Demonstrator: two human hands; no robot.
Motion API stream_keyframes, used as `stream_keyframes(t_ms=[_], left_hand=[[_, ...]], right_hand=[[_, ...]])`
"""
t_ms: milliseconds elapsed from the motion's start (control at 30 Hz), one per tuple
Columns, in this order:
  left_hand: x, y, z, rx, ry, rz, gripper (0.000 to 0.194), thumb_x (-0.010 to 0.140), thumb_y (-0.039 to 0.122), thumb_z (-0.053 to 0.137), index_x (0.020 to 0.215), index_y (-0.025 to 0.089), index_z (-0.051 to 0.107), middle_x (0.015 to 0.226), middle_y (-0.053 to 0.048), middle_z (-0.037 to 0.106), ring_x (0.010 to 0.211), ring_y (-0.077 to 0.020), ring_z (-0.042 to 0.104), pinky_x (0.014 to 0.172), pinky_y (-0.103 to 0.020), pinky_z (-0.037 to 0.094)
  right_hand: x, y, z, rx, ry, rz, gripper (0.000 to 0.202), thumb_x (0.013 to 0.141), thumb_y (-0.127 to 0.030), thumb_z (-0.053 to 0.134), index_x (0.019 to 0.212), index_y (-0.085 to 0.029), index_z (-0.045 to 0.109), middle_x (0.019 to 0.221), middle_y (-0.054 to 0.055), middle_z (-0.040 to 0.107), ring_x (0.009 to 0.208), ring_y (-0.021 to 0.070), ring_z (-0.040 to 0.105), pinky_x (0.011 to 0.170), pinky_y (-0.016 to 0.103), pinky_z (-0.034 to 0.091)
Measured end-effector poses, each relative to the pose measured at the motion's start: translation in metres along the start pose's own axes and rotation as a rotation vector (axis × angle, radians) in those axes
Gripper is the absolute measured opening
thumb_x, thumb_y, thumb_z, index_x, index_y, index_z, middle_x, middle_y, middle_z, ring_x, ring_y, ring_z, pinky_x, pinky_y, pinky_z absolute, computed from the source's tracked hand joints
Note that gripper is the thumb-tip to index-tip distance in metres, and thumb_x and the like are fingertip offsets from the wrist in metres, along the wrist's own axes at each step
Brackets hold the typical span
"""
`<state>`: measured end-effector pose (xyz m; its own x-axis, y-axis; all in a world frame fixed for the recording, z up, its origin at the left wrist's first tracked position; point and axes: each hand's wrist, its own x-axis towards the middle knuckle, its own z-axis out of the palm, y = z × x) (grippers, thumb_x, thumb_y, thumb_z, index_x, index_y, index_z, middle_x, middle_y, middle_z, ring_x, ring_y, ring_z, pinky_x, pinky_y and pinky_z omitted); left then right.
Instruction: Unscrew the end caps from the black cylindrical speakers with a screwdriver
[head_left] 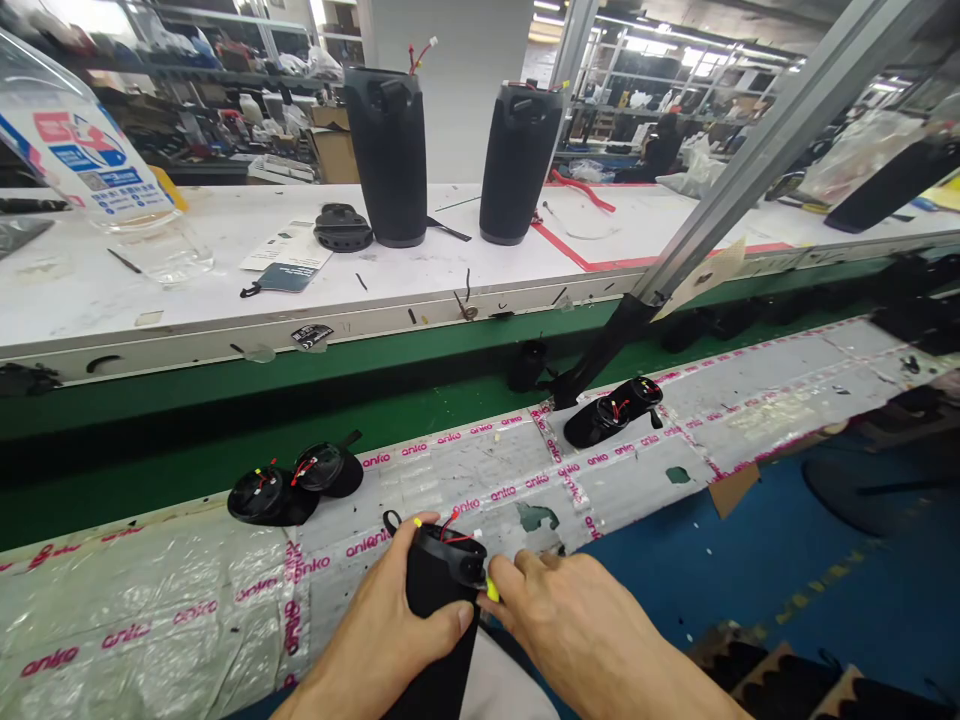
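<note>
My left hand [405,610] is wrapped around a black cylindrical speaker [439,650], tilted in front of me with its open top facing up. Red wires and a white connector stick out of that top, and a black strap loop shows by its far left side. At the right side of the rim, the closed fingers of my right hand [559,605] pinch a small yellow piece [492,588]. Its kind is not clear, and my fingers hide part of it.
A bench covered in taped plastic [480,490] runs across, with speaker bodies [326,468] at left and more [611,412] at right. Two upright speakers [388,155] and a plastic bottle [112,170] stand on the white shelf [262,320]. A metal post [720,190] slants at right.
</note>
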<state>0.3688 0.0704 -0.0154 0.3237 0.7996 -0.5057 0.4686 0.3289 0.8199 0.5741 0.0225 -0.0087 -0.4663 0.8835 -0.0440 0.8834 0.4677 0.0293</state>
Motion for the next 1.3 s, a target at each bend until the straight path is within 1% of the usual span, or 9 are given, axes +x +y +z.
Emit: stream_keyframes(t_ms=[100, 200, 300, 500, 700, 900, 1100, 1167, 1300], left_hand=[[0.002, -0.001, -0.003, -0.058, -0.025, 0.044, 0.076, 0.073, 0.041, 0.073, 0.141, 0.024, 0.044, 0.131, -0.011, 0.068, 0.126, -0.0399, 0.058, 0.109, -0.052, 0.040], [0.005, -0.006, -0.006, -0.180, -0.077, 0.103, 0.077, 0.074, 0.050, 0.075, 0.140, 0.023, 0.045, 0.131, -0.009, 0.069, 0.126, -0.0391, 0.058, 0.109, -0.048, 0.041], [0.007, -0.010, -0.007, -0.215, -0.127, 0.122, 0.078, 0.075, 0.054, 0.076, 0.141, 0.023, 0.044, 0.132, -0.009, 0.068, 0.127, -0.0384, 0.058, 0.109, -0.046, 0.042], [0.005, -0.004, -0.004, -0.130, -0.087, 0.077, 0.078, 0.076, 0.045, 0.073, 0.143, 0.023, 0.040, 0.134, -0.010, 0.066, 0.129, -0.0367, 0.056, 0.111, -0.047, 0.040], [0.002, 0.007, -0.003, -0.079, -0.069, 0.040, 0.075, 0.074, 0.039, 0.070, 0.142, 0.024, 0.040, 0.126, -0.007, 0.069, 0.121, -0.0354, 0.059, 0.106, -0.047, 0.042], [0.002, 0.000, -0.002, -0.068, -0.025, 0.051, 0.078, 0.073, 0.039, 0.072, 0.144, 0.025, 0.042, 0.129, -0.009, 0.068, 0.123, -0.0363, 0.060, 0.109, -0.049, 0.041], [0.003, -0.003, -0.001, -0.083, 0.042, 0.067, 0.077, 0.069, 0.037, 0.076, 0.141, 0.024, 0.052, 0.123, -0.009, 0.073, 0.117, -0.0378, 0.065, 0.104, -0.049, 0.047], [0.003, -0.002, 0.000, -0.081, 0.038, 0.064, 0.076, 0.069, 0.035, 0.075, 0.141, 0.024, 0.052, 0.122, -0.009, 0.073, 0.116, -0.0377, 0.065, 0.104, -0.049, 0.048], [0.004, -0.003, 0.000, -0.070, 0.016, 0.041, 0.079, 0.070, 0.039, 0.074, 0.143, 0.025, 0.047, 0.126, -0.009, 0.071, 0.121, -0.0375, 0.061, 0.108, -0.050, 0.043]], right_hand=[[0.000, 0.003, 0.006, 0.120, 0.018, -0.005, 0.017, 0.100, -0.032, 0.068, 0.096, -0.024, 0.053, 0.073, -0.002, 0.066, 0.055, 0.0221, 0.067, 0.046, 0.037, 0.023], [-0.001, 0.005, 0.012, 0.349, 0.109, 0.028, 0.013, 0.100, -0.026, 0.066, 0.102, -0.024, 0.053, 0.080, -0.005, 0.069, 0.066, 0.0200, 0.071, 0.052, 0.034, 0.034], [-0.002, 0.006, 0.013, 0.459, 0.158, 0.073, 0.010, 0.101, -0.023, 0.063, 0.105, -0.025, 0.054, 0.083, -0.005, 0.070, 0.069, 0.0196, 0.072, 0.056, 0.033, 0.037], [-0.001, 0.008, 0.006, 0.339, 0.055, 0.078, 0.009, 0.101, -0.026, 0.065, 0.103, -0.025, 0.056, 0.081, -0.004, 0.068, 0.067, 0.0214, 0.070, 0.054, 0.033, 0.031], [-0.003, 0.006, 0.007, 0.274, 0.113, 0.041, 0.017, 0.097, -0.025, 0.071, 0.103, -0.025, 0.055, 0.079, -0.005, 0.066, 0.065, 0.0209, 0.069, 0.053, 0.034, 0.031], [-0.001, 0.003, 0.007, 0.306, 0.124, 0.074, 0.017, 0.097, -0.024, 0.071, 0.101, -0.026, 0.055, 0.079, -0.005, 0.068, 0.066, 0.0208, 0.070, 0.054, 0.034, 0.032], [-0.001, 0.005, 0.007, 0.280, 0.085, 0.060, 0.014, 0.099, -0.026, 0.068, 0.101, -0.026, 0.055, 0.079, -0.004, 0.067, 0.065, 0.0212, 0.070, 0.052, 0.034, 0.030], [-0.001, 0.005, 0.008, 0.281, 0.078, 0.060, 0.014, 0.099, -0.026, 0.068, 0.102, -0.026, 0.055, 0.079, -0.004, 0.067, 0.065, 0.0211, 0.070, 0.053, 0.034, 0.031], [-0.001, 0.006, 0.011, 0.277, 0.082, 0.058, 0.014, 0.099, -0.025, 0.068, 0.103, -0.026, 0.054, 0.079, -0.004, 0.067, 0.065, 0.0214, 0.070, 0.053, 0.034, 0.031]])
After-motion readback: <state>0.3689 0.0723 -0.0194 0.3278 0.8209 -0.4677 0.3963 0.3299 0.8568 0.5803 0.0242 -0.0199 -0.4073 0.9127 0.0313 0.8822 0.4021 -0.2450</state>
